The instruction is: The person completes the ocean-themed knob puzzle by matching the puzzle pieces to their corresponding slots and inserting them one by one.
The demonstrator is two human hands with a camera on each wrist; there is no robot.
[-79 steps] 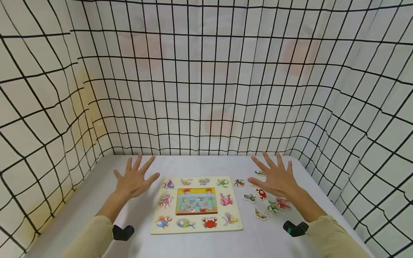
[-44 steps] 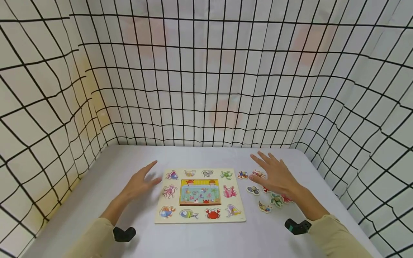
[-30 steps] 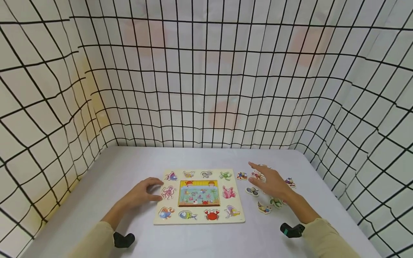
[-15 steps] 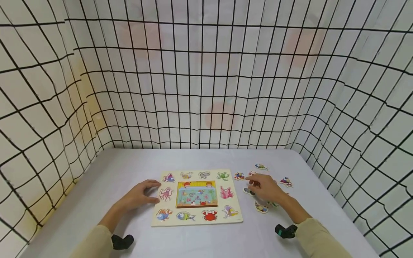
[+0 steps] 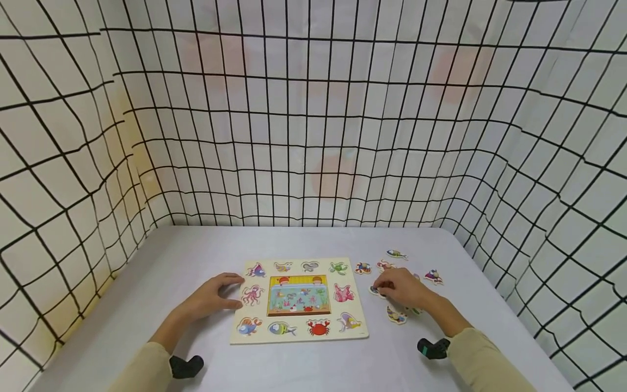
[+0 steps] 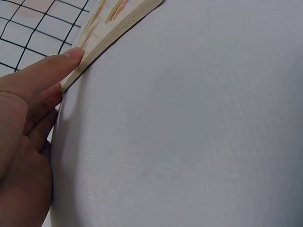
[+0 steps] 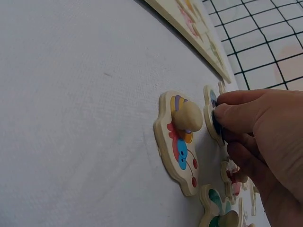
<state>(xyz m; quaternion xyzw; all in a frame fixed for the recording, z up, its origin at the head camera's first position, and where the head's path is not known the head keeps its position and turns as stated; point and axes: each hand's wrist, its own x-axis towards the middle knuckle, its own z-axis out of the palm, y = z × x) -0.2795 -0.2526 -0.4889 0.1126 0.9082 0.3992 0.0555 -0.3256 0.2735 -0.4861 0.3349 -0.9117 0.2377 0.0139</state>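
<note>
A pale wooden puzzle board (image 5: 294,340) with sea-animal pictures lies flat on the table. At its left edge rests my left hand (image 5: 208,298), thumb and fingertips touching the wood; the left wrist view has the thumb on the board's rim (image 6: 109,45). My right hand (image 5: 404,288) pinches a dark blue puzzle piece (image 5: 374,292) right of the board. Its knob is hidden by the fingers in the right wrist view, where the piece (image 7: 209,109) still stands low at the table. Close by lies a snail-like puzzle piece (image 7: 171,144) with a round wooden knob.
Several other knobbed pieces lie around my right hand, among them a green striped fish (image 5: 397,253), a purple fish (image 5: 433,276) and a blue-orange one (image 5: 363,267). White cloth walls with a black grid (image 5: 303,130) enclose the table (image 5: 274,370) behind and at both sides.
Both hands have come down from hovering with spread fingers. The left has reached the board's left edge; the right has lowered onto the dark blue puzzle piece and closed its fingers on it.
</note>
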